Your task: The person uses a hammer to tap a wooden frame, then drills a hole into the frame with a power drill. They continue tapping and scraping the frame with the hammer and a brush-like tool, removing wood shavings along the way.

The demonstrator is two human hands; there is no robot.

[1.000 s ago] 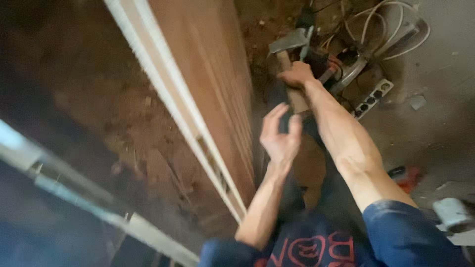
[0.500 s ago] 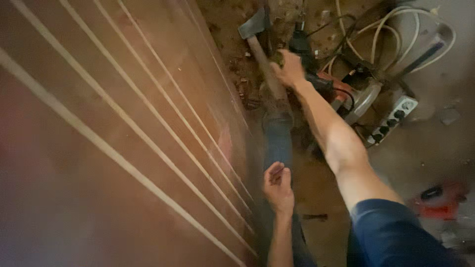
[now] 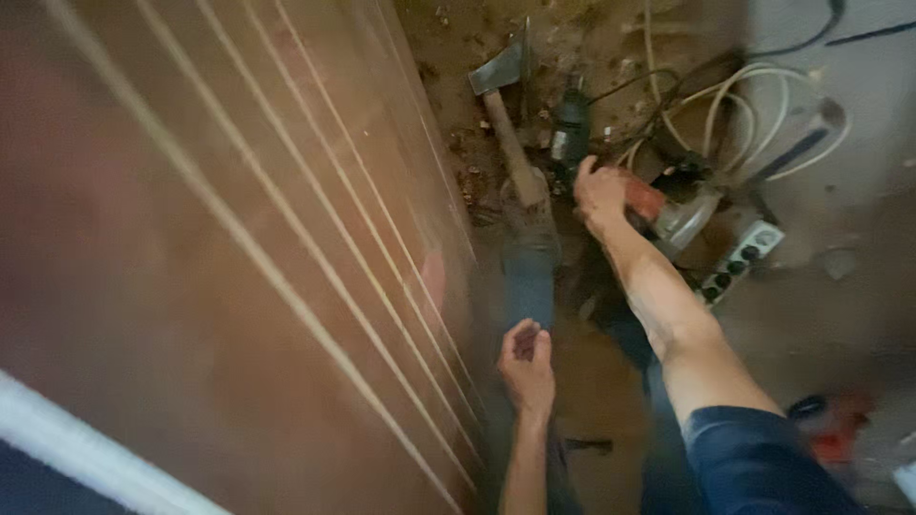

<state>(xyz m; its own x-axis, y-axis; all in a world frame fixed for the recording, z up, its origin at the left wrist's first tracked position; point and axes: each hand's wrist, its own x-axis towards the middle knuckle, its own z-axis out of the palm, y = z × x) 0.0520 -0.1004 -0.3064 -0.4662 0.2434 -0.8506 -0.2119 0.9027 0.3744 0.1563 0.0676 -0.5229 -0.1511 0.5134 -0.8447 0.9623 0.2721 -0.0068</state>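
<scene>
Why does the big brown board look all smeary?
Head view: the board is streaked with motion blur, nearest the camera; the axe, right hand and power strip on the floor look sharper; the left hand lies in dim shade.

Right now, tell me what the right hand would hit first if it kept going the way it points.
The right hand points up-frame at the dark power tool on the floor, seemingly touching its body already. The axe lies just left of that line. Depth is unclear.
</scene>
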